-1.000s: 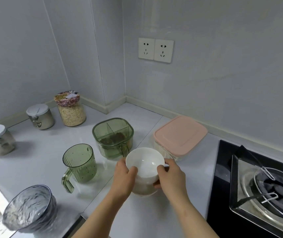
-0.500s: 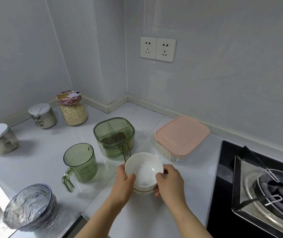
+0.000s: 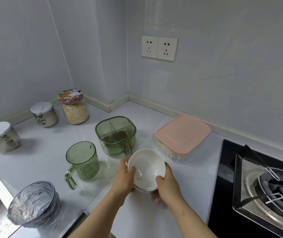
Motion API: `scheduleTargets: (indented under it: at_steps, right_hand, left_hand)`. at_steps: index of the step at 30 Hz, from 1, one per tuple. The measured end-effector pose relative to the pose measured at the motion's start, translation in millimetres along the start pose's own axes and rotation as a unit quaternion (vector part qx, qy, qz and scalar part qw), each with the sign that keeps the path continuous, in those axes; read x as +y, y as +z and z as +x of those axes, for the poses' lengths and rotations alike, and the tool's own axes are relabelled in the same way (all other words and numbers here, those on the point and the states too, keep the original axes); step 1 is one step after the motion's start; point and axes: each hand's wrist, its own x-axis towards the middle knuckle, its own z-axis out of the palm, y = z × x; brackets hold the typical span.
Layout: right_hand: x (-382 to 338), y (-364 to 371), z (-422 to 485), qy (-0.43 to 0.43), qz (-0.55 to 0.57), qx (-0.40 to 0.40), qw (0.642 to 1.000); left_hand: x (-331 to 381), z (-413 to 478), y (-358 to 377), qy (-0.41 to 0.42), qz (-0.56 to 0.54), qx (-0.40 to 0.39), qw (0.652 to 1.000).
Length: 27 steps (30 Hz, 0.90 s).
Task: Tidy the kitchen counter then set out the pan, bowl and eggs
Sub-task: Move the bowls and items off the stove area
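A stack of white bowls (image 3: 145, 166) is tilted toward me above the white counter (image 3: 194, 182), near its middle. My left hand (image 3: 124, 177) grips the stack's left side, thumb over the top bowl's rim. My right hand (image 3: 166, 184) grips the right side, thumb on the rim and fingers underneath. The top bowl is empty inside. No pan or eggs are in view.
Behind the bowls stand a green divided container (image 3: 115, 133) and a pink-lidded box (image 3: 182, 133). A green mug (image 3: 82, 161) and a textured glass bowl (image 3: 32, 203) are at the left. Two white-lidded canisters (image 3: 43, 114) and an oat jar (image 3: 74, 107) line the wall. A gas hob (image 3: 264, 184) is on the right.
Both hands have drawn the bowl stack nearer to me and tipped it so its opening faces me more. The grip of each hand is unchanged.
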Motion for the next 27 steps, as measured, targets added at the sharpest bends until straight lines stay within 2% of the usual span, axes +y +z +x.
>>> scheduleTargets:
  at_steps: [4,11,13,18,27]
  right_hand:
    - [-7.4,-2.7,3.6,-0.035,-0.060,0.020,0.997]
    - [-12.7,-5.7,15.6,-0.036,-0.102,0.019,0.994]
    - [-11.9,-6.1,19.6,-0.027,-0.079,0.015,0.996]
    - [-12.2,-3.3,22.5,0.071,0.091,-0.006,0.993]
    - [-9.6,1.8,16.2,0.066,0.103,0.013,0.992]
  left_hand:
    - [7.8,5.2,-1.0,0.076,0.041,-0.010,0.996]
    - [14.1,19.9,-3.5,-0.023,0.085,-0.029,0.996]
    - [18.1,19.5,-3.8,-0.053,0.089,-0.041,0.994]
    - [22.0,20.7,-9.3,-0.123,0.041,-0.088,0.988]
    - [15.6,21.4,-14.9,-0.140,0.011,-0.121,0.983]
